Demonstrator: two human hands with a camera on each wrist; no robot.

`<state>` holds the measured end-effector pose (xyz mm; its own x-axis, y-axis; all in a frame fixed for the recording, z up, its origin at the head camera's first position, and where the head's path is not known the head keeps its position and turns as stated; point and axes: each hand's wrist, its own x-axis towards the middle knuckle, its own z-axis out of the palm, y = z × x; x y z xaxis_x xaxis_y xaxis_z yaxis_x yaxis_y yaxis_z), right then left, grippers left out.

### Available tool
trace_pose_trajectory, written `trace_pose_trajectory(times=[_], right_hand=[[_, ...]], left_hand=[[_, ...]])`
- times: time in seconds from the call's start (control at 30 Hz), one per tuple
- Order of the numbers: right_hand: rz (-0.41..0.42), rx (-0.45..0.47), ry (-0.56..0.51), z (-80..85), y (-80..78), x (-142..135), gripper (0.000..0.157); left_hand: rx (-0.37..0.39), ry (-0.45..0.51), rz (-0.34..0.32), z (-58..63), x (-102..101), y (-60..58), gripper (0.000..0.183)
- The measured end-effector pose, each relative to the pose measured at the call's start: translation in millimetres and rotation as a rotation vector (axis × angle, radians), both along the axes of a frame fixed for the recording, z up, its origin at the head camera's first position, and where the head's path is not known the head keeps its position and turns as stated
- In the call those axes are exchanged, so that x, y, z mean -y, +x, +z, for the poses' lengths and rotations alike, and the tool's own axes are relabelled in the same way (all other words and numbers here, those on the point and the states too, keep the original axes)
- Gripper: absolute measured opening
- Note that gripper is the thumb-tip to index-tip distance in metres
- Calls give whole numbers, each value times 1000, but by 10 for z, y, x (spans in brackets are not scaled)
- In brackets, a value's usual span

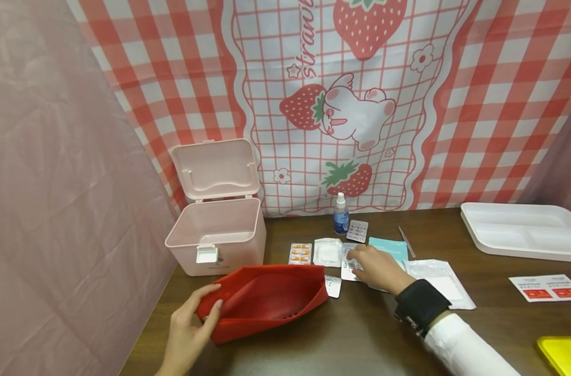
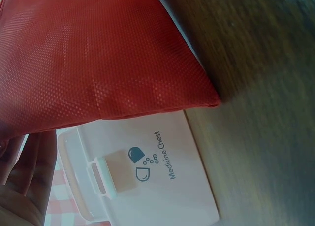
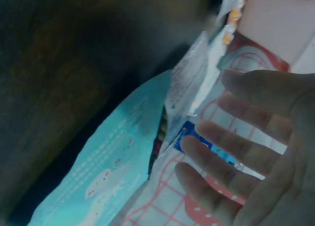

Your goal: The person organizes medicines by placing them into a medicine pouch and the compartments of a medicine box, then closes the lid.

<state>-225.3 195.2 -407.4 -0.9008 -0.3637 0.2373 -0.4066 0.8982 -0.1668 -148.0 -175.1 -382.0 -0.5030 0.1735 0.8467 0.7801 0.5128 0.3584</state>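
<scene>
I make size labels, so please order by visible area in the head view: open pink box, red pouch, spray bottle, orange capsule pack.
1. Open pink box, lid included
2. Red pouch
3. Spray bottle and orange capsule pack: too alike to rank

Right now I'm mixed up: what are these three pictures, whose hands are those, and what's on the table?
There's no machine here, just a person working bare-handed. The wide picture comes from a camera on their head; the two tilted close-ups come from one on each wrist. The left grip (that's a hand!) pinches an open red pouch. The right grip is over a silver blister pack, fingers spread; I can't tell whether it touches. On the dark wooden table there's also a pink medicine chest with its lid up, a spray bottle, a blister pack of orange capsules, tweezers and a white divided tray.
</scene>
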Motion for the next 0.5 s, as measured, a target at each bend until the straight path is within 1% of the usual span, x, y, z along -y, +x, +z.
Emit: trace_pose_trajectory(times=[0.23, 0.5], right_hand=[[-76, -5, 43, -88, -121, 20, 39], [-193, 78, 43, -130, -202, 105, 56]], left_hand=[[9, 9, -9, -12, -4, 3, 42], [-1, 0, 2, 4, -12, 9, 42]])
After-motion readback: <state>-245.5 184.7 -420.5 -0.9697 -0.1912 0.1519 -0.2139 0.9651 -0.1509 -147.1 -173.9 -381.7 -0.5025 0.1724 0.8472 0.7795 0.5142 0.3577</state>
